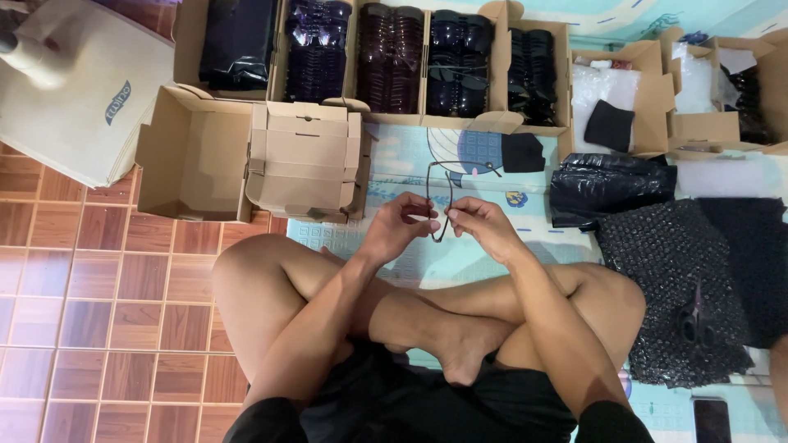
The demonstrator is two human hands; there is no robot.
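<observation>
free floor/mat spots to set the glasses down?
Bare mat just beyond both hands, between the folded carton stack and black bag. Open tiled floor on the left. Right side is crowded: black bubble wrap, bags, boxes. The glasses are in left hand and right hand.

Even, soft indoor light fills the scene, bright enough to show colour everywhere. The glossy tiled floor carries a pale sheen at its left edge. The black plastic bag and black bubble wrap glint with small highlights. Shadows under the legs are faint and diffuse. Focus is sharp overall; straight box edges bow slightly toward the corners from the wide lens.
</observation>
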